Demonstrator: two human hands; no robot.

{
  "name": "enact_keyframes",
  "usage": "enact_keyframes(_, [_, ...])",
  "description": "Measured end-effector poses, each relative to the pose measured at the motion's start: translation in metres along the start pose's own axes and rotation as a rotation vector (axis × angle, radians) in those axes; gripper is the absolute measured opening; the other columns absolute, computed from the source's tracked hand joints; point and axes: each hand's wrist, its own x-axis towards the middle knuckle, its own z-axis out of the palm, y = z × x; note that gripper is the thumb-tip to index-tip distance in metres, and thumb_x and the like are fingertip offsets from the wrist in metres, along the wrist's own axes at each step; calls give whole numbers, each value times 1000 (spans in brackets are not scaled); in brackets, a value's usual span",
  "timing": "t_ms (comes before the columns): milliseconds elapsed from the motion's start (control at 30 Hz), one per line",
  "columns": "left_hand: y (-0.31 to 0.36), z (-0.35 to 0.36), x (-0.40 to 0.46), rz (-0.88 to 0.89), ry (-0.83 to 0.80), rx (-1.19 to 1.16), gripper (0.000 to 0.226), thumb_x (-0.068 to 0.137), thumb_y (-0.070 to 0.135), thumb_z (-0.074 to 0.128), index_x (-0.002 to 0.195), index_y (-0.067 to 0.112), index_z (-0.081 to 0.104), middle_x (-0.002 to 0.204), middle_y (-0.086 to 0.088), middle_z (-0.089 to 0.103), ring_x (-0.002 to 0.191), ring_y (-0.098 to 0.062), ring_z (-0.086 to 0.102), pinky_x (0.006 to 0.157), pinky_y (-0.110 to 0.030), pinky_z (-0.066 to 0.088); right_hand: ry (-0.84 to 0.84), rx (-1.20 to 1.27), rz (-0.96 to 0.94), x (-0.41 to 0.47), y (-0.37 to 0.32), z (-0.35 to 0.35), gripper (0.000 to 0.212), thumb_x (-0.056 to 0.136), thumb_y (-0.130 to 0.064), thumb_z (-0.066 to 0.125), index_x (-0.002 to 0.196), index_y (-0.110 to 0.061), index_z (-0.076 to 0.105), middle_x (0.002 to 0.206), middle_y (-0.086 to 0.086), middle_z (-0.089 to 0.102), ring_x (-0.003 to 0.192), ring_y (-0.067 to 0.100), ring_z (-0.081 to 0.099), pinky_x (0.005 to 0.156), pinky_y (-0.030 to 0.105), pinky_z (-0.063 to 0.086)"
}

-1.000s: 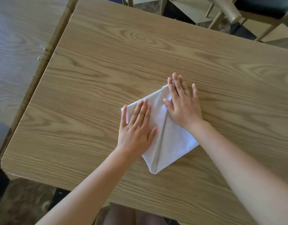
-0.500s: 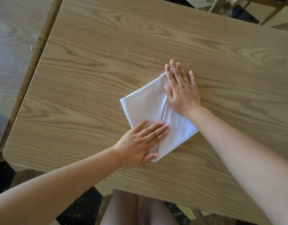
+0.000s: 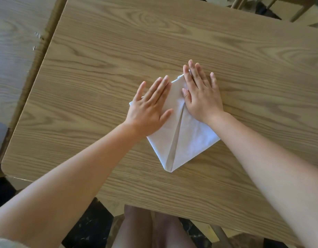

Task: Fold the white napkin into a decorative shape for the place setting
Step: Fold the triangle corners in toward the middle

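Observation:
The white napkin (image 3: 187,140) lies flat on the wooden table (image 3: 101,86), folded into a kite-like shape with two flaps meeting along a centre seam and a point toward me. My left hand (image 3: 149,106) lies flat, palm down, fingers apart, on the napkin's upper left flap. My right hand (image 3: 202,93) presses flat on the upper right flap, its fingertips past the napkin's far corner. Neither hand grips the cloth. The napkin's upper part is hidden under both hands.
A second wooden table (image 3: 15,59) adjoins on the left with a narrow gap between them. Chair legs (image 3: 297,13) show at the far right corner. The table's near edge (image 3: 154,208) runs just below the napkin, with my knees under it.
My left hand has slid from the napkin's lower point up to its upper left flap. The right hand has stayed pressed on the upper right part.

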Motion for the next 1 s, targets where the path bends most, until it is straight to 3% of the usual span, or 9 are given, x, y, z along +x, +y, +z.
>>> enact_keyframes(300, [-21,-3,-29,-56,-41,-60,77,87,59,16,150,13,14,158,-1,9,144,-12,7,114,-49,6,-74,-24,21,1,-2,-6,62,96,-46,22,147,-25,-7,158,0,-10,145,19,-6,114,57,-1])
enact_keyframes(400, [-17,-14,-23,-122,-28,-155,74,87,57,14,148,17,24,156,0,19,144,-12,14,114,-49,7,74,82,160,-10,0,-16,69,90,-55,21,148,-23,1,157,10,7,144,28,11,111,57,12])
enact_keyframes(467, [-12,-23,-12,-147,99,-178,63,88,50,26,133,13,49,140,-5,48,131,-24,41,105,-46,26,217,175,263,-24,8,-20,68,88,-50,30,147,-17,19,146,18,32,130,36,35,103,51,29])
enact_keyframes(533, [-8,-30,3,-189,152,-171,46,88,43,40,114,12,62,117,-7,60,111,-31,54,92,-42,36,278,199,282,-38,16,-22,63,85,-40,45,140,-10,35,128,19,47,111,37,47,96,42,34])
enact_keyframes(700, [-3,-38,25,-286,-5,-248,35,81,31,66,111,15,59,106,-7,57,106,-29,52,81,-36,38,114,316,349,-55,17,-26,50,82,-23,66,127,-9,51,115,14,51,107,31,49,90,34,37])
enact_keyframes(833, [-11,-44,29,-408,-66,-510,17,77,18,66,93,14,61,89,-2,62,88,-22,55,70,-31,44,76,413,402,-53,17,-28,44,83,-23,67,122,-8,51,111,12,56,105,28,51,75,26,33])
enact_keyframes(1000, [-19,-53,30,-364,-121,-540,7,75,6,66,81,11,66,70,6,57,73,-14,52,55,-16,36,65,471,411,-54,18,-27,30,85,-18,64,109,-4,55,107,11,59,100,27,53,75,27,35])
